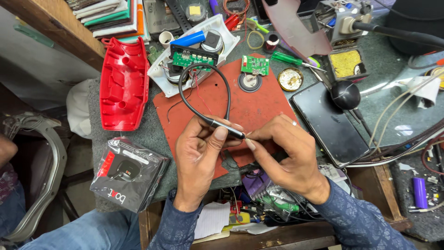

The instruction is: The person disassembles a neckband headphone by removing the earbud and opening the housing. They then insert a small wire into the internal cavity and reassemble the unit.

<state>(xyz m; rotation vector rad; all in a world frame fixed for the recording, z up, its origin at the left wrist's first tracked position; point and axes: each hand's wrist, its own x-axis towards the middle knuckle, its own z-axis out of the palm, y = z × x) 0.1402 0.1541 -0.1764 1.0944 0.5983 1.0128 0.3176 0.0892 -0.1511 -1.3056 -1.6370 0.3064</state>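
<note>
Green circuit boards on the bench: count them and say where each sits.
2. One long green circuit board sits in the white housing at the mat's top left; a smaller one lies on the red mat. Clutter may hide others.

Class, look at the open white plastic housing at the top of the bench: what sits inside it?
Inside the white housing show a green circuit board, a blue cylindrical cell and a round grey part. Whatever lies beneath these is covered.
</note>
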